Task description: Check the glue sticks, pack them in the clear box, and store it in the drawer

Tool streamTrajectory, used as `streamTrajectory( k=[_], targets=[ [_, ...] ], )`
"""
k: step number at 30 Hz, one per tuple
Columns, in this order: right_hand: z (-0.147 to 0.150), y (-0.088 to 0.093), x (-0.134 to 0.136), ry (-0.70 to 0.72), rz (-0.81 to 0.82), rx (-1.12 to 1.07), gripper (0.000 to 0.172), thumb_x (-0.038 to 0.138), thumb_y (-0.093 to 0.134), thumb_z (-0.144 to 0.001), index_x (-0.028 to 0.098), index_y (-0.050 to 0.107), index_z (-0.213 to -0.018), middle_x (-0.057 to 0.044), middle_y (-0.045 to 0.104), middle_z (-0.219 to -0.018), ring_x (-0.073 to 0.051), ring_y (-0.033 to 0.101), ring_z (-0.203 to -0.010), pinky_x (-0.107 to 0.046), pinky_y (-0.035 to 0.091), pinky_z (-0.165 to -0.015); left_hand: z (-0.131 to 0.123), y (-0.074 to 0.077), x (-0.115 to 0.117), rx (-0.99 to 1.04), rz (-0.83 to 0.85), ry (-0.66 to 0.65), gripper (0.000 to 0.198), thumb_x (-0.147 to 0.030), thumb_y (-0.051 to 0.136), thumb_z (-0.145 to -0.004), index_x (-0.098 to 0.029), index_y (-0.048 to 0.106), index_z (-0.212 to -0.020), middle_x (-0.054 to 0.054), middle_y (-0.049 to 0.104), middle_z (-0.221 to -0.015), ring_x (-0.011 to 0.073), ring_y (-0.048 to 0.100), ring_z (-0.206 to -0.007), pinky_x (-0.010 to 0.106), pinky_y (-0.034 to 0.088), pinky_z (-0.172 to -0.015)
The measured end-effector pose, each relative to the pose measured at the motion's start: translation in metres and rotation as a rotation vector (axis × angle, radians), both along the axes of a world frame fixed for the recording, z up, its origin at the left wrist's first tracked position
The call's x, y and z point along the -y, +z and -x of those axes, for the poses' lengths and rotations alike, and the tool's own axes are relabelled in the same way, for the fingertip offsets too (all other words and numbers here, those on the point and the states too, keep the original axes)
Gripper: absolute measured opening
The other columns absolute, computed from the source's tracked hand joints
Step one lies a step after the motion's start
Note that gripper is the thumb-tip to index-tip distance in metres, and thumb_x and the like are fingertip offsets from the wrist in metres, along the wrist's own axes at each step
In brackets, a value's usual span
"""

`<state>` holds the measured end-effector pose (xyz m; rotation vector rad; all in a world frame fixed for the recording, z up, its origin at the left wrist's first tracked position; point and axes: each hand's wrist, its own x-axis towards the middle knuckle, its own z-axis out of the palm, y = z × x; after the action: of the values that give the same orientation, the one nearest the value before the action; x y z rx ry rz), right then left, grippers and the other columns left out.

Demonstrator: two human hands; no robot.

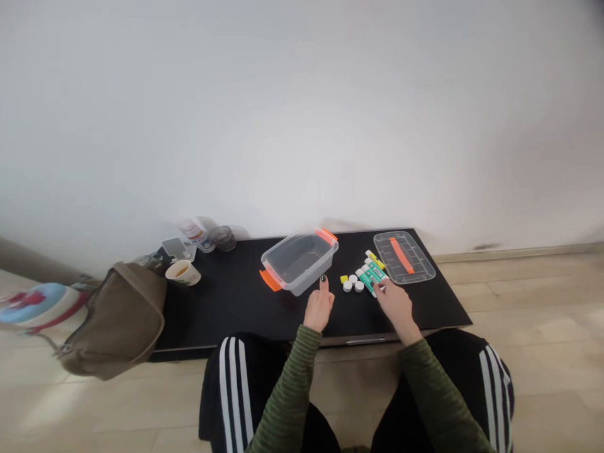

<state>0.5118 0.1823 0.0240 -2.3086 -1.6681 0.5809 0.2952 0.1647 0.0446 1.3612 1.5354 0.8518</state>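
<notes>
My left hand (319,305) hangs in the air above the black table top (221,314), loosely curled and holding nothing. It is just in front of a clear plastic box (299,261) with orange latches. My right hand (396,308) rests its fingertips on a row of teal-and-white sticks (370,277), possibly glue sticks, and any grip is hidden. Beside them lie several white round caps (353,282), a small yellow cube (344,279) and a yellow stick (375,259). A clear lid (404,257) with an orange strip lies flat at the back right.
A brown bag (117,321) leans at the table's left end, by a mug (182,272) of tea. Behind it stand a spray can (195,234) and a grey glass (222,238). The table's back edge meets a white wall; a wooden floor surrounds it.
</notes>
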Motion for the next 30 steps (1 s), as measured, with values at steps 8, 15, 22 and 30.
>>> streamTrajectory(
  k=[8,15,22,30],
  targets=[
    [0.007,-0.044,0.003,0.029,-0.055,0.097,0.034,0.044,0.047,-0.092,0.022,0.058,-0.116,-0.01,0.069,-0.107,-0.025,0.067,-0.091,-0.031,0.046,-0.07,-0.011,-0.039,0.024,0.133,0.176,0.01,0.082,-0.075,0.006,-0.088,-0.02,0.041,-0.038,-0.001,0.034,-0.033,0.0096,0.038,-0.035,0.024,0.028,-0.045],
    [0.012,-0.044,0.001,0.023,-0.004,0.144,0.036,0.048,0.047,-0.092,0.021,0.061,-0.113,-0.013,0.07,-0.102,-0.027,0.068,-0.09,-0.034,0.046,-0.072,-0.017,-0.065,0.024,0.141,0.13,-0.046,0.06,-0.064,0.028,-0.092,-0.018,0.056,-0.064,0.0,0.057,-0.056,0.0099,0.049,-0.047,0.022,0.038,-0.05],
    [0.011,-0.056,0.004,0.032,-0.063,0.103,0.031,0.044,0.049,-0.092,0.019,0.064,-0.103,-0.011,0.072,-0.093,-0.024,0.069,-0.086,-0.029,0.044,-0.07,-0.03,-0.081,-0.011,-0.18,-0.291,-0.032,0.029,-0.011,0.053,-0.083,-0.02,0.061,-0.109,0.006,0.057,-0.112,0.0127,0.06,-0.081,0.031,0.05,-0.084],
    [-0.003,-0.067,0.023,-0.037,-0.198,-0.163,0.027,0.04,0.051,-0.088,0.018,0.065,-0.096,-0.006,0.072,-0.08,-0.022,0.069,-0.08,-0.028,0.044,-0.07,-0.05,-0.091,-0.037,-0.409,-0.278,-0.071,0.032,-0.016,0.059,-0.083,-0.022,0.055,-0.114,0.008,0.052,-0.117,0.0214,0.058,-0.105,0.032,0.049,-0.086]
  ],
)
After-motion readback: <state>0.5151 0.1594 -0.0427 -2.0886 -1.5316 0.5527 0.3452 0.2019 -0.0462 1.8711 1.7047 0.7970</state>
